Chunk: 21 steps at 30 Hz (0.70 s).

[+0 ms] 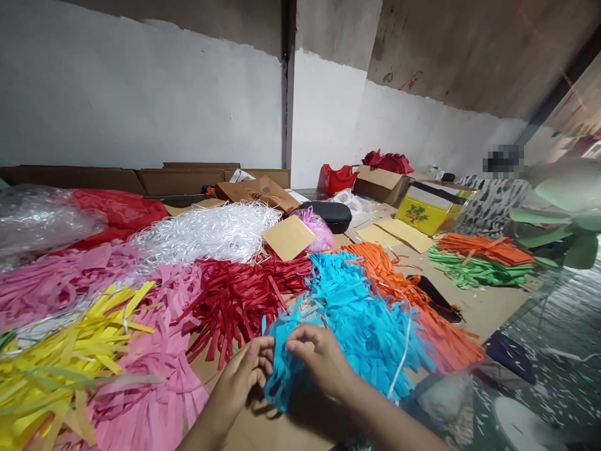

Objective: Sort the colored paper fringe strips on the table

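Note:
Between my two hands, in the lower middle of the head view, is a small bunch of blue fabric strips (283,369). My left hand (251,366) pinches its left edge with curled fingers. On its right side, my right hand (322,357) grips the same bunch between thumb and bent fingers. A larger pile of blue strips (361,313) lies just beyond my right hand. Dark red strips (235,294) are heaped behind my left hand. Pink strips (154,382) and yellow strips (70,357) spread out on the left.
White stringy fibres (211,232) lie farther back. Orange strips (422,313) and green strips (483,269) are to the right. A yellow box (417,210), a black case (331,216) and a cardboard box (380,185) stand near the wall. A fan (563,213) is at far right, near a person (498,194).

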Motion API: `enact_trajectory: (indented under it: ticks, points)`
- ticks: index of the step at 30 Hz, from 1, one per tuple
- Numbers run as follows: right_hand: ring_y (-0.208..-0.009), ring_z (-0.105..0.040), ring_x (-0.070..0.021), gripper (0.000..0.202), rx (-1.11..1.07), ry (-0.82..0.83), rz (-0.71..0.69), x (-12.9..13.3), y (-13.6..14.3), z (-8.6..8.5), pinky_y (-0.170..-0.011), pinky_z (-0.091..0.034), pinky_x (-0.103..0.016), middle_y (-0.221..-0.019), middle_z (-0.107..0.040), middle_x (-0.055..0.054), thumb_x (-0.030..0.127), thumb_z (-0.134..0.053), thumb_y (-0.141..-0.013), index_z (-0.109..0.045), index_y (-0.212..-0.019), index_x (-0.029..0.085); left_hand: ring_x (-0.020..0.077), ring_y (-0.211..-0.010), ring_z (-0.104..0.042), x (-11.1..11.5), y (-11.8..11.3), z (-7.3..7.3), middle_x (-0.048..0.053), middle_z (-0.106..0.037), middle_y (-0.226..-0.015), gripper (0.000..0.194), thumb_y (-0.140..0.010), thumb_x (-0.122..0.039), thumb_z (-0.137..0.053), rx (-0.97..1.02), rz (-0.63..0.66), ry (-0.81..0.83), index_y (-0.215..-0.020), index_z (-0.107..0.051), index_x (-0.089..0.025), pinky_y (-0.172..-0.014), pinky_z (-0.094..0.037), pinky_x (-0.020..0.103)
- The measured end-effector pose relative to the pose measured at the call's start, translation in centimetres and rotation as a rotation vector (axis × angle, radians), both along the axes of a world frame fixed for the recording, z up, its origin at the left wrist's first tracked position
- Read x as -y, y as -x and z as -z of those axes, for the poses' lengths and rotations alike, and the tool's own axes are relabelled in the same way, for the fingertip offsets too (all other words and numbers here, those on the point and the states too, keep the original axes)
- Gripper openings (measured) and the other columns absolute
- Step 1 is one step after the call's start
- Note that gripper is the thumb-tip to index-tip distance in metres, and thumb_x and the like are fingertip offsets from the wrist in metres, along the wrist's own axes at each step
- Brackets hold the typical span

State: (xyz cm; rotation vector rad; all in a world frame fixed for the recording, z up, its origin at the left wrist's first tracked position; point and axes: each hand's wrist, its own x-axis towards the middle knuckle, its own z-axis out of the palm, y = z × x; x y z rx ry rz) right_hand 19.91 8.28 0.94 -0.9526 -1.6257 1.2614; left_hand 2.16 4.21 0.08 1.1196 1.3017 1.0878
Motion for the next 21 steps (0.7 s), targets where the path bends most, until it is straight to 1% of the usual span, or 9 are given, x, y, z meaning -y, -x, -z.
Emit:
enact_trajectory:
  ticks: [2,4,5,7,10,12,14,17,21]
  points:
    - [-0.071,-0.063,-0.0183,0.02,-0.077,0.056,-0.033,-0.2,0.0,0.0,-0.069,-0.049,-0.03,-0.075,-0.067,-0.002,0.039,-0.066,-0.085,-0.067,-0.084,0.019,0.0174,-0.068,-0.059,0.1,-0.2,0.4,0.0,-0.061,-0.076,0.075,-0.064,-0.076,-0.072,-0.015,-0.005,0.002,-0.109,-0.061,-0.017,-0.063,-0.047,0.029]
    - [-0.066,-0.062,-0.0166,0.025,-0.171,0.112,-0.074,-0.5,0.1,-0.1,-0.066,-0.049,-0.029,-0.073,-0.065,0.0,0.043,-0.07,-0.084,-0.066,-0.087,0.019,0.0165,-0.068,-0.057,0.1,-0.4,0.7,-0.002,-0.059,-0.073,0.07,-0.054,-0.061,-0.086,-0.05,-0.006,-0.001,-0.105,-0.064,-0.017,-0.065,-0.045,0.028]
    - [-0.065,-0.061,-0.0156,0.027,-0.208,0.13,-0.084,-0.6,0.1,-0.2,-0.065,-0.049,-0.028,-0.073,-0.064,0.0,0.045,-0.072,-0.084,-0.066,-0.087,0.019,0.0162,-0.068,-0.056,0.0,-0.5,0.7,-0.003,-0.059,-0.071,0.065,-0.054,-0.061,-0.085,-0.06,-0.002,-0.003,-0.098,-0.066,-0.017,-0.065,-0.045,0.028]
    - [-0.064,-0.06,-0.0142,0.03,-0.246,0.149,-0.085,-0.8,0.0,-0.4,-0.064,-0.048,-0.027,-0.075,-0.063,0.001,0.047,-0.074,-0.083,-0.066,-0.088,0.019,0.0144,-0.062,-0.051,-0.1,-0.6,0.6,-0.003,-0.055,-0.065,0.058,-0.064,-0.071,-0.073,-0.065,0.014,0.003,-0.083,-0.066,-0.017,-0.061,-0.043,0.027]
    - [-0.063,-0.059,-0.0139,0.036,-0.272,0.183,-0.09,-1.0,-0.3,-0.4,-0.062,-0.047,-0.026,-0.074,-0.062,0.001,0.052,-0.077,-0.081,-0.067,-0.09,0.019,0.0116,-0.053,-0.044,-0.2,-0.6,0.2,-0.005,-0.048,-0.057,0.062,-0.072,-0.081,-0.057,-0.077,0.025,0.023,-0.069,-0.058,-0.019,-0.053,-0.036,0.025]
    - [-0.063,-0.058,-0.014,0.038,-0.282,0.195,-0.089,-1.0,-0.4,-0.3,-0.062,-0.047,-0.026,-0.072,-0.061,0.002,0.055,-0.077,-0.08,-0.068,-0.089,0.019,0.011,-0.051,-0.042,-0.1,-0.6,-0.2,-0.006,-0.048,-0.055,0.057,-0.071,-0.076,-0.06,-0.108,0.031,0.035,-0.07,-0.058,-0.019,-0.052,-0.034,0.024]
    - [-0.063,-0.057,-0.0136,0.039,-0.288,0.201,-0.088,-1.0,-0.4,-0.1,-0.062,-0.046,-0.026,-0.071,-0.061,0.002,0.056,-0.077,-0.08,-0.068,-0.089,0.019,0.0119,-0.052,-0.045,0.0,-0.6,-0.4,-0.005,-0.052,-0.056,0.051,-0.071,-0.068,-0.064,-0.147,0.04,0.034,-0.075,-0.062,-0.018,-0.053,-0.036,0.025]
    - [-0.062,-0.057,-0.0132,0.04,-0.288,0.208,-0.095,-0.9,-0.3,0.1,-0.063,-0.045,-0.026,-0.073,-0.061,0.001,0.057,-0.077,-0.079,-0.067,-0.09,0.019,0.014,-0.054,-0.05,0.1,-0.6,-0.6,-0.002,-0.057,-0.059,0.045,-0.073,-0.062,-0.061,-0.212,0.046,0.02,-0.078,-0.065,-0.017,-0.055,-0.041,0.027]
    - [-0.062,-0.055,-0.0133,0.039,-0.254,0.18,-0.086,-1.2,-0.5,0.3,-0.061,-0.043,-0.027,-0.075,-0.059,0.001,0.056,-0.074,-0.081,-0.066,-0.091,0.019,0.0174,-0.06,-0.055,-0.2,-0.4,-0.6,0.001,-0.059,-0.066,0.037,-0.075,-0.055,-0.056,-0.352,-0.016,-0.1,-0.074,-0.066,-0.019,-0.059,-0.045,0.03]
